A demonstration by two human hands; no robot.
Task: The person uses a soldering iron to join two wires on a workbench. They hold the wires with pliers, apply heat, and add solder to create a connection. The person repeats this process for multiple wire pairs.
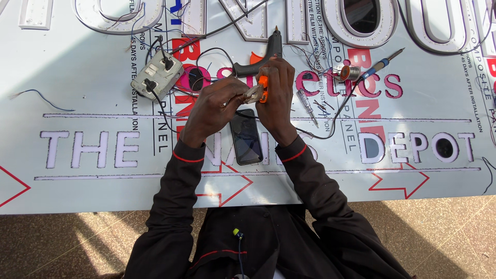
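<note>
Both hands meet over the middle of a large white sign panel (93, 191) that lies flat on the counter. The right hand (275, 95) is wrapped around a small hand tool with orange grips (263, 88), its fingers closed tight on the handles. The tool's pale metal nose points left, into the left hand (217, 103), whose fingers are pinched together on the tool's tip and on a thin wire there; the wire itself is too fine to follow. The tool sits just above the panel, between the two hands, a little farther off than a black phone (246, 137) that lies face up on the panel right below the wrists.

Just beyond the hands lies a dark glue gun (261, 57) with an orange trigger, nozzle pointing away. To the left is a grey socket box (157, 76) with black plugs and cables in it. To the right, near the right hand, rests a screwdriver with a clear handle (307, 103); farther right sit a reel of solder (350, 72) and a blue-handled soldering iron (380, 64). Black cables loop across the panel around all of these and pass close under the hands. Along the far edge stand large white raised letters (361, 23) with small lights inside. The person wears dark sleeves with red trim at the cuffs.
</note>
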